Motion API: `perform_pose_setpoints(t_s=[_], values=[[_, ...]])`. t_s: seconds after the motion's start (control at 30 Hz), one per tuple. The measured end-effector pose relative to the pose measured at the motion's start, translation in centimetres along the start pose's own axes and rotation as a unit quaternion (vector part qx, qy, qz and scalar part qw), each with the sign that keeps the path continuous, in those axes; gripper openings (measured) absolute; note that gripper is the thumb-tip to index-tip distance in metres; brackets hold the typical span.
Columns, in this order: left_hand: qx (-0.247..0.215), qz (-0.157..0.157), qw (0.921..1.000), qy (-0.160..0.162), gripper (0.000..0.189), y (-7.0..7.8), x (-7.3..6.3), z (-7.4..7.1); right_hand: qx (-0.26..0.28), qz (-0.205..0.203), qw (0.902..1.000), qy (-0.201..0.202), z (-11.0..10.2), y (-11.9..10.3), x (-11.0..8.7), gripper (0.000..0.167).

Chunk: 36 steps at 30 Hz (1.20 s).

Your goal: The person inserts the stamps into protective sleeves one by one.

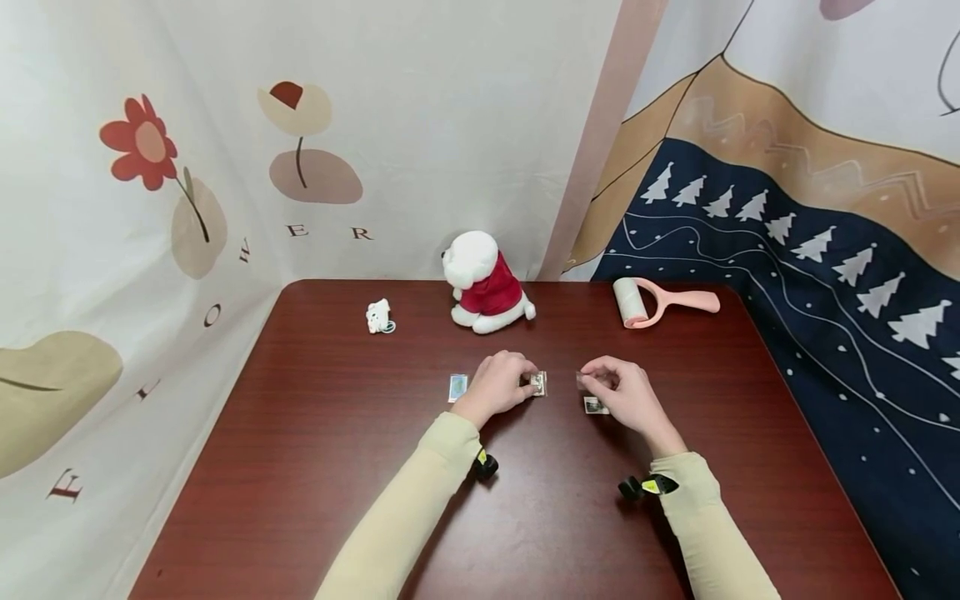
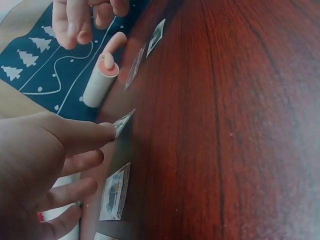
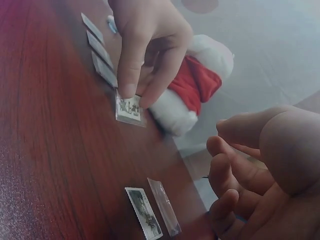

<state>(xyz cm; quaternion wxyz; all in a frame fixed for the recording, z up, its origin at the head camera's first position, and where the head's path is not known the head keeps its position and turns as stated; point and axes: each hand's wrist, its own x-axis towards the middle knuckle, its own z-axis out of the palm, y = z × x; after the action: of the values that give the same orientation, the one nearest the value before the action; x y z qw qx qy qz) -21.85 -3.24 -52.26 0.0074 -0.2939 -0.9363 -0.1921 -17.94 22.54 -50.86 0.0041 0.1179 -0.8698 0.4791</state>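
My left hand pinches a small stamp in a clear sleeve by its edge, thumb on one side and a finger on the other. To its left lies a blue stamp; more flat sleeved pieces form a row there, partly hidden by the left hand in the head view. My right hand hovers over the table with relaxed, slightly bent fingers and nothing between them. Below it lie a dark-pictured stamp with a perforated white edge and an empty clear sleeve, side by side.
A white plush dog in a red shirt sits at the back of the brown table. A small white object with a loop stands to its left. At the back right lies a pink-handled lint roller.
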Motion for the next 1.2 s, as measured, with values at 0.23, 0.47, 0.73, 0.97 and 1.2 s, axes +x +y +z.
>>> perform_pose_setpoints(t_s=[0.23, 0.47, 0.73, 0.97, 1.2], values=[[0.045, -0.003, 0.9988, -0.020, 0.022, -0.3, 0.4, 0.5, 0.004, -0.002, 1.0000, -0.001, -0.1, 0.1, -0.1, 0.010], [0.058, -0.010, 0.9980, -0.026, 0.022, -0.6, 0.5, 0.7, -0.003, -0.002, 1.0000, 0.006, -0.1, 0.3, -0.2, 0.010], [0.041, -0.019, 0.9983, -0.036, 0.024, -0.5, 0.3, 0.7, -0.013, -0.007, 0.9999, 0.009, -0.2, 0.4, -0.4, 0.012], [0.036, -0.029, 0.9985, -0.032, 0.024, -0.5, 0.1, 0.5, -0.020, -0.005, 0.9998, 0.005, -0.6, 0.7, -0.8, 0.012], [0.037, -0.027, 0.9985, -0.031, 0.024, -0.5, 0.2, 0.5, -0.048, -0.002, 0.9988, -0.013, -0.9, 1.4, -1.2, 0.012]])
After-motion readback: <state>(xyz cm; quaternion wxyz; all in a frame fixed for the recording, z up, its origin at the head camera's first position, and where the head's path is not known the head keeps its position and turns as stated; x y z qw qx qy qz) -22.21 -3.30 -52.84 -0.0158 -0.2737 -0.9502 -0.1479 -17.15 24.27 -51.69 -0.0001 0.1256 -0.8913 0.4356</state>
